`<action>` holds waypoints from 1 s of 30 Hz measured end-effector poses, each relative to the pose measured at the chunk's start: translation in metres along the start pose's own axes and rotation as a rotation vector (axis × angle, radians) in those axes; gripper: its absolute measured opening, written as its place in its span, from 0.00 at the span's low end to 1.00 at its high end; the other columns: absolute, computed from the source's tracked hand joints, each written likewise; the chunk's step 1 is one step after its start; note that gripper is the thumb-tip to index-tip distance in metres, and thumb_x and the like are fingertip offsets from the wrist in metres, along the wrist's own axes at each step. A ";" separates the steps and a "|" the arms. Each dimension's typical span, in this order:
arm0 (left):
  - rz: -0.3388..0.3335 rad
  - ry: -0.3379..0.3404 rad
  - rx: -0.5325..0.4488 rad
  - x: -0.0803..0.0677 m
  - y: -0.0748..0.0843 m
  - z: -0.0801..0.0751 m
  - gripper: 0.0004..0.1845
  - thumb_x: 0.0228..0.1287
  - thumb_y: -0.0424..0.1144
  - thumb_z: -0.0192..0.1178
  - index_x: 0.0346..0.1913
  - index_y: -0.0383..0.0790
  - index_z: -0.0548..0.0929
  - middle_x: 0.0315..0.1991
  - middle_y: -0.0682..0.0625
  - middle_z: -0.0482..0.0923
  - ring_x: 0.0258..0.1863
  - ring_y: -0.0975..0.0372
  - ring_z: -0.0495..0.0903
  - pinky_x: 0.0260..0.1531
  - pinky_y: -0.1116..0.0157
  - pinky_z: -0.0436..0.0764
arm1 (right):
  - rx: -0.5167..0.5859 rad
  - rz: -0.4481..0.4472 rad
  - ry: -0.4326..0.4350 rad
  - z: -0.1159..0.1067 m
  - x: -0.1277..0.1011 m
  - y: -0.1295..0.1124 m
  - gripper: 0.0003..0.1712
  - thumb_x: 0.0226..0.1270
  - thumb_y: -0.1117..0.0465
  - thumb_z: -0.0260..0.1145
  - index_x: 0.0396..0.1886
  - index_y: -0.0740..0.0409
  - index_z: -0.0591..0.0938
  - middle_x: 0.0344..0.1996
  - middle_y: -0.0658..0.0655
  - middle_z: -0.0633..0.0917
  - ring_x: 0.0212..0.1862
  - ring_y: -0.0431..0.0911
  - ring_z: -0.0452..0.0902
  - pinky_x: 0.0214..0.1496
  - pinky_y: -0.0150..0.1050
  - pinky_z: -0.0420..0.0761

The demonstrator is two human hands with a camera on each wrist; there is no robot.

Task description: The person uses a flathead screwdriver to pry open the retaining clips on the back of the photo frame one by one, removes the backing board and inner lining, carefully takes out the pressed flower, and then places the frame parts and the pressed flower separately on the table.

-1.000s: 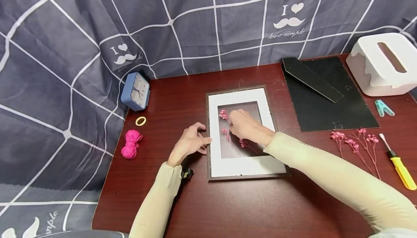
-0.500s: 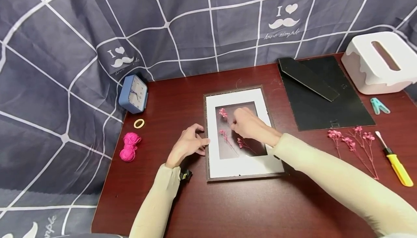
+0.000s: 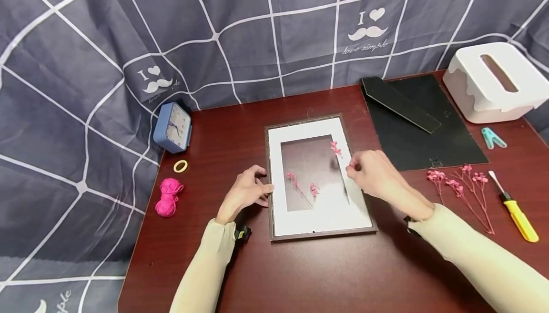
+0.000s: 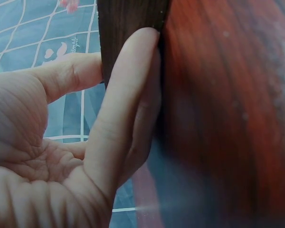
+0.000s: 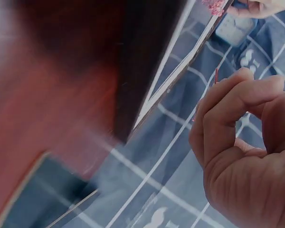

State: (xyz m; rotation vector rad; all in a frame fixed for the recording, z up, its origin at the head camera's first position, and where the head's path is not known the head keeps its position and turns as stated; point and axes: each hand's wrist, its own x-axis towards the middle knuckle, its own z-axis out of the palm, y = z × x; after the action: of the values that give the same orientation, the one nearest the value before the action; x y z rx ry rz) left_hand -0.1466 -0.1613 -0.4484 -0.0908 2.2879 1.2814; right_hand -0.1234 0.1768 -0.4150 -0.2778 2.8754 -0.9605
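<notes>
A picture frame (image 3: 322, 236) with a white mat (image 3: 300, 225) lies on the table. Inside the mat's opening are two pink dried-flower sprigs (image 3: 314, 190). Another pink flower sprig (image 3: 336, 148) is raised over the mat's right side; my right hand (image 3: 379, 175) pinches its stem between thumb and fingers. The right wrist view shows that hand (image 5: 247, 128) with curled fingers and a short bit of stem above them. My left hand (image 3: 246, 191) holds the frame's left edge, its thumb on the rim and its forefinger along the outer side, as the left wrist view shows.
At the right lie more pink flower sprigs (image 3: 465, 186), a yellow screwdriver (image 3: 520, 220) and a teal clip (image 3: 493, 138). Behind are a black backing board (image 3: 450, 132) and a white tissue box (image 3: 493, 82). At the left are a blue clock (image 3: 172, 127), yellow ring (image 3: 180, 166) and pink yarn (image 3: 168, 196).
My right hand has lifted one pink sprig from the upper left of the mat's opening and moved right with it. The left hand stays at the frame's edge. The head view has shifted slightly.
</notes>
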 end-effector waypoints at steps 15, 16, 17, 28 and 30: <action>-0.011 -0.008 0.007 0.002 0.001 0.002 0.30 0.73 0.34 0.70 0.73 0.35 0.73 0.38 0.41 0.84 0.24 0.58 0.92 0.39 0.58 0.96 | -0.001 0.196 0.026 -0.018 -0.081 0.065 0.10 0.76 0.62 0.68 0.33 0.62 0.84 0.16 0.48 0.81 0.20 0.42 0.76 0.20 0.35 0.70; -0.009 -0.005 0.014 0.001 0.000 0.002 0.30 0.73 0.34 0.69 0.73 0.34 0.73 0.39 0.40 0.84 0.24 0.58 0.92 0.39 0.58 0.96 | -0.003 0.205 0.025 -0.018 -0.085 0.068 0.10 0.75 0.62 0.68 0.33 0.63 0.84 0.16 0.48 0.82 0.20 0.41 0.77 0.20 0.35 0.71; -0.009 -0.003 0.016 0.001 0.000 0.001 0.30 0.73 0.34 0.69 0.73 0.35 0.73 0.39 0.40 0.84 0.24 0.58 0.92 0.40 0.58 0.96 | -0.003 0.215 0.020 -0.019 -0.088 0.072 0.10 0.75 0.62 0.68 0.34 0.63 0.84 0.16 0.49 0.82 0.21 0.42 0.77 0.20 0.35 0.72; -0.009 -0.014 -0.037 0.001 -0.001 0.002 0.29 0.73 0.32 0.69 0.72 0.33 0.73 0.35 0.42 0.86 0.28 0.59 0.90 0.35 0.58 0.96 | -0.041 0.334 -0.057 -0.032 -0.107 0.107 0.11 0.75 0.62 0.65 0.34 0.66 0.84 0.16 0.51 0.82 0.22 0.44 0.76 0.23 0.37 0.71; -0.006 -0.016 -0.028 0.001 -0.001 0.002 0.29 0.73 0.32 0.69 0.72 0.33 0.72 0.35 0.42 0.86 0.28 0.59 0.90 0.36 0.58 0.96 | -0.054 0.340 -0.070 -0.033 -0.108 0.110 0.11 0.75 0.62 0.65 0.33 0.65 0.84 0.16 0.51 0.81 0.22 0.44 0.76 0.23 0.38 0.70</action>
State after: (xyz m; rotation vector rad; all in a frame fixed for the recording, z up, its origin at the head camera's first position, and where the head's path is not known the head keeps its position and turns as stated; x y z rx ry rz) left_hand -0.1468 -0.1599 -0.4504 -0.0971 2.2548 1.3067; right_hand -0.0377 0.3041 -0.4512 0.1669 2.7606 -0.7939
